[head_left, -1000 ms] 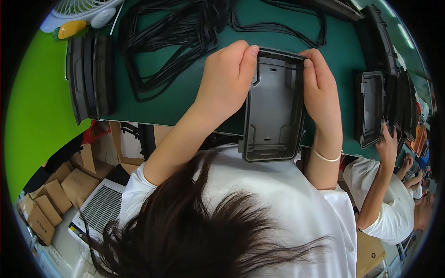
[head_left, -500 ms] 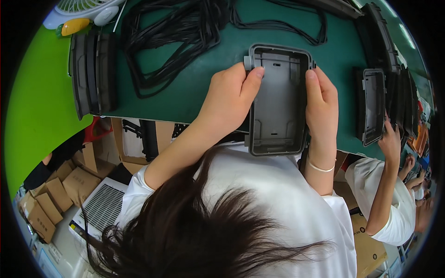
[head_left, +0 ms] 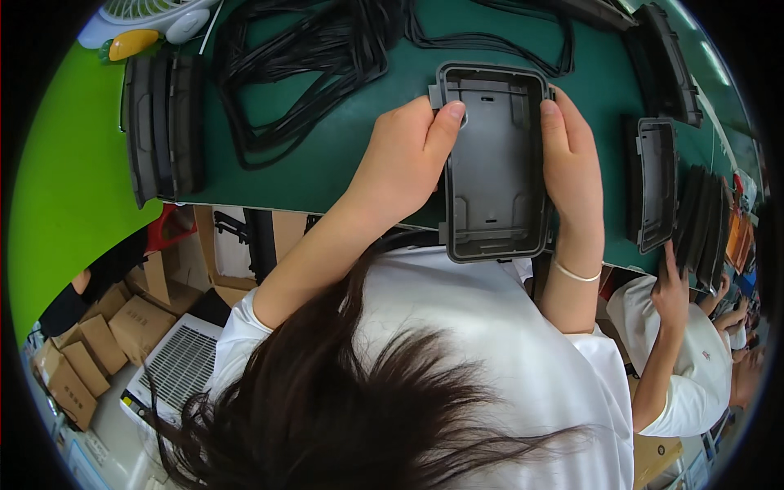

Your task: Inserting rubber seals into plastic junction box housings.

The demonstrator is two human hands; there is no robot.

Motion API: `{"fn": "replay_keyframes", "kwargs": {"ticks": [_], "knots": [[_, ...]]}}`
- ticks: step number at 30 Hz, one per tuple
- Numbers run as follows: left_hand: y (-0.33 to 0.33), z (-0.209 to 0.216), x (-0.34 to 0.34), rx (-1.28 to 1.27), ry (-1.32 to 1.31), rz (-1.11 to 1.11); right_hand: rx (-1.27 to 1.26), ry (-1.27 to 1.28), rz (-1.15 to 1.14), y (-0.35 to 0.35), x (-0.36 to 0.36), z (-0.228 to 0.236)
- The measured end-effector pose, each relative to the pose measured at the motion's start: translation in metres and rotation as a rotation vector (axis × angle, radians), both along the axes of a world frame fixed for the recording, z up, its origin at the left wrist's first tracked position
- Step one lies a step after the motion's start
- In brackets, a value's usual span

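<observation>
A dark grey rectangular plastic case half [head_left: 494, 175] is held up in front of me, its hollow side facing up. My left hand [head_left: 408, 147] grips its upper left side, the thumb lying over the rim. On the opposite side my right hand [head_left: 569, 151] is closed round the edge, thumb pressed on the upper right rim. Both sets of fingers are partly hidden under the case. Beyond it, a pile of thin black rubber gasket loops [head_left: 306, 57] lies on the green table [head_left: 343, 131], with a few more loops [head_left: 490, 45] to its right.
Several dark case parts [head_left: 167, 126] stand at the table's left end. Another open case half [head_left: 656, 184] stands at the right, near a co-worker's hand [head_left: 671, 294]. A fan [head_left: 139, 12] and a carrot-shaped item [head_left: 131, 45] sit far left. Cardboard boxes [head_left: 143, 327] lie on the floor.
Both my hands have lifted the case slightly away from me and straightened it a little. The co-worker's hand at the right has dropped away from the case half there.
</observation>
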State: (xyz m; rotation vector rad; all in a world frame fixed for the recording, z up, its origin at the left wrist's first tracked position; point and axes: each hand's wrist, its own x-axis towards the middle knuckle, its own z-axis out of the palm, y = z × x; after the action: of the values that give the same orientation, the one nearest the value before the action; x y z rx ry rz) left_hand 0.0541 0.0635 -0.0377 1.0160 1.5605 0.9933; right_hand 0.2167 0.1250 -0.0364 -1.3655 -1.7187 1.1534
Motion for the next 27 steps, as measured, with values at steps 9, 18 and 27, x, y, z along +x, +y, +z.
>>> {"fn": "replay_keyframes", "kwargs": {"ticks": [9,18,27], "knots": [[-0.017,0.018,-0.011,-0.243,-0.039,-0.259,-0.313,0.210,-0.019,-0.018,0.010,0.005],[-0.004,0.019,-0.014,-0.126,0.024,-0.240,-0.539,0.413,-0.109,-0.003,0.005,0.006],[-0.027,0.018,-0.009,-0.172,-0.034,-0.286,-0.167,-0.025,0.093,-0.028,0.016,0.005]]}}
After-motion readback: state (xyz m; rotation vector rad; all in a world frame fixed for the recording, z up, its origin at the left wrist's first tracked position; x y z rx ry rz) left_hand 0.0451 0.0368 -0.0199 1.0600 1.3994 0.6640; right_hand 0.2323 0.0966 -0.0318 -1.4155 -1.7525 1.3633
